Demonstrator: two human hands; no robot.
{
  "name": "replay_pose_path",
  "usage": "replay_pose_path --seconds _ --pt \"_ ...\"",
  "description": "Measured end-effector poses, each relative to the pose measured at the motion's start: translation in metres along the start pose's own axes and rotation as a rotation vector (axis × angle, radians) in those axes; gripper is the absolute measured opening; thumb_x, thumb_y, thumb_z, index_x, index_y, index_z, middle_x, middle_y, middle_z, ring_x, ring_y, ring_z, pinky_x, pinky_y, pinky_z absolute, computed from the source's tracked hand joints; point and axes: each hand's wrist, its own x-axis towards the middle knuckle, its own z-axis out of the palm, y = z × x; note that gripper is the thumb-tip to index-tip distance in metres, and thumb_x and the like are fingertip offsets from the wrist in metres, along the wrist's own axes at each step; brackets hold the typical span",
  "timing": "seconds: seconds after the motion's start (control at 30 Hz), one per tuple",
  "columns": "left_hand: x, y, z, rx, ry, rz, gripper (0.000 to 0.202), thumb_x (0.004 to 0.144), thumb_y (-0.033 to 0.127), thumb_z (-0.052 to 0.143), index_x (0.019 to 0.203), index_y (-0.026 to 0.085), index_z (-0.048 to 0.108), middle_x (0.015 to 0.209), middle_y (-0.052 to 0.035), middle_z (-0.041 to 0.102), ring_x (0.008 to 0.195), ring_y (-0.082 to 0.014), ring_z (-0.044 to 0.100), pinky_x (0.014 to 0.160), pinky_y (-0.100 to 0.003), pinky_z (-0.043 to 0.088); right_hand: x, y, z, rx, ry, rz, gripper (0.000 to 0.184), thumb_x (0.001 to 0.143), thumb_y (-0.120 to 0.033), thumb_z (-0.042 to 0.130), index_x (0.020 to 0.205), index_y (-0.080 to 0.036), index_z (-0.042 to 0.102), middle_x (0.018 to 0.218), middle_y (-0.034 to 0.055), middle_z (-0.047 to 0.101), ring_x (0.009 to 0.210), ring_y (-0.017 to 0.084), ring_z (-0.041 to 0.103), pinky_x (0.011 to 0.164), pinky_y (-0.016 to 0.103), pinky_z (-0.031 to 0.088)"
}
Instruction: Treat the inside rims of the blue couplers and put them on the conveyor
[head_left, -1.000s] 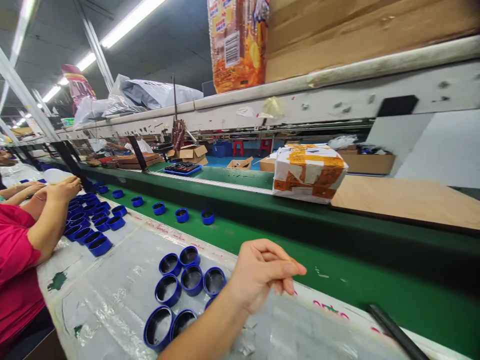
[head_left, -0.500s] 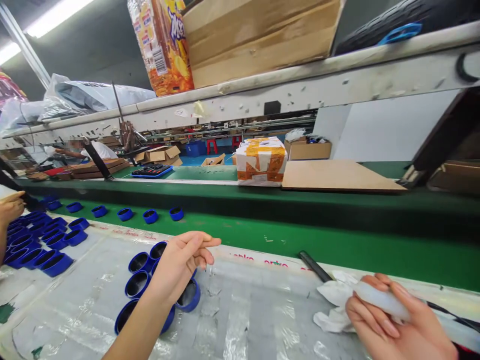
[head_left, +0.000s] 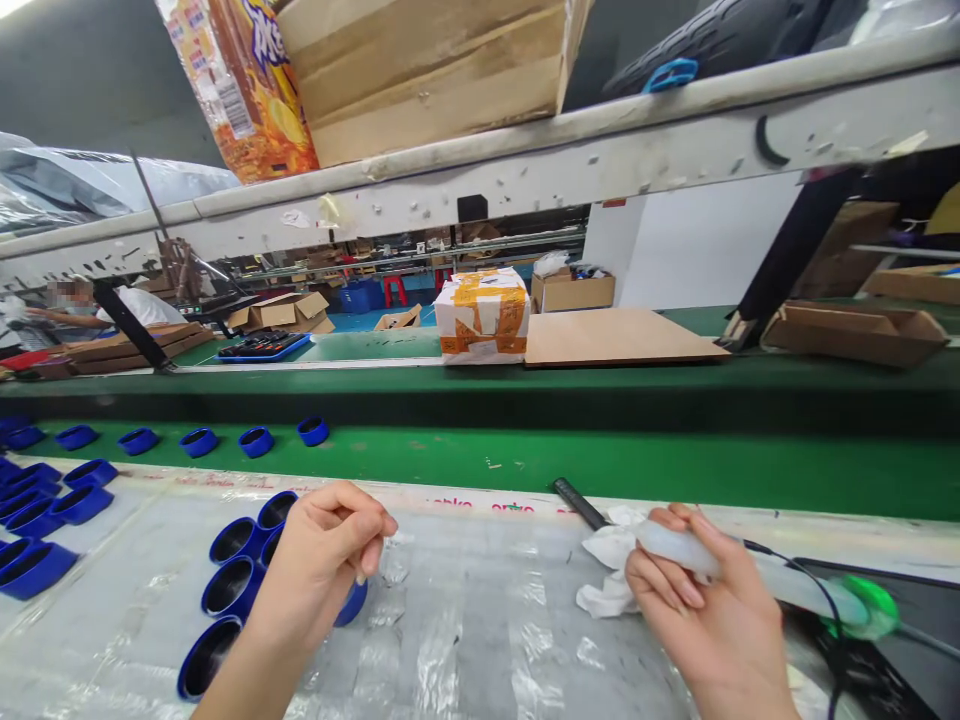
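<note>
My left hand (head_left: 322,555) hovers over a cluster of blue round caps (head_left: 232,585) on the plastic-covered worktop (head_left: 465,650); its fingers are curled into a pinch and I cannot make out anything in them. My right hand (head_left: 709,610) is wrapped round a translucent white tube-shaped tool (head_left: 750,570) with a green-lit end (head_left: 870,605) and a black cable. A crumpled white cloth (head_left: 611,570) lies just left of that hand.
A green conveyor belt (head_left: 600,465) carries a row of blue caps (head_left: 255,440). More blue caps (head_left: 37,500) lie at the left. A taped package (head_left: 482,315), a brown board (head_left: 615,338) and cardboard boxes sit beyond. A black rod (head_left: 577,502) rests near the cloth.
The view has swung to the right. My right hand with the white tool came into sight, then its green end. My left hand drew back over the blue caps.
</note>
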Motion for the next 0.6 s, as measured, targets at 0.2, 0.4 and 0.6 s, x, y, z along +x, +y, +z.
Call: replay_pose_path --seconds 0.2,0.4,0.6 --pt "-0.008 -0.003 0.022 0.091 -0.046 0.226 0.047 0.08 0.055 0.092 0.064 0.018 0.07 0.058 -0.0018 0.056 0.057 -0.0176 0.061 0.046 -0.022 0.049 -0.001 0.0 0.0 0.016 0.021 -0.01 0.051 0.053 -0.009 0.098 0.086 -0.016 0.061 0.078 -0.0072 0.058 0.032 0.0 0.038 0.027 0.014 0.043" --pt "0.017 0.014 0.047 -0.239 -0.217 0.159 0.067 0.081 0.041 0.095 0.05 0.017 0.04 0.05 0.0049 0.033 0.046 -0.0086 0.041 0.046 -0.016 0.044 0.002 0.002 0.0 0.04 0.042 -0.001 0.056 0.049 -0.006 0.1 0.084 -0.017 0.058 0.078 -0.0065 0.058 0.031 0.0 0.038 0.025 0.015 0.043" --pt "0.028 0.015 0.058 -0.548 -0.314 0.053 0.05 0.089 0.025 0.086 0.064 0.017 0.044 0.061 0.005 0.037 0.052 -0.0086 0.043 0.044 -0.013 0.046 0.006 0.001 -0.002 0.056 0.066 -0.006 0.053 0.052 -0.007 0.099 0.084 -0.017 0.058 0.079 -0.0055 0.058 0.031 0.0 0.038 0.024 0.016 0.043"
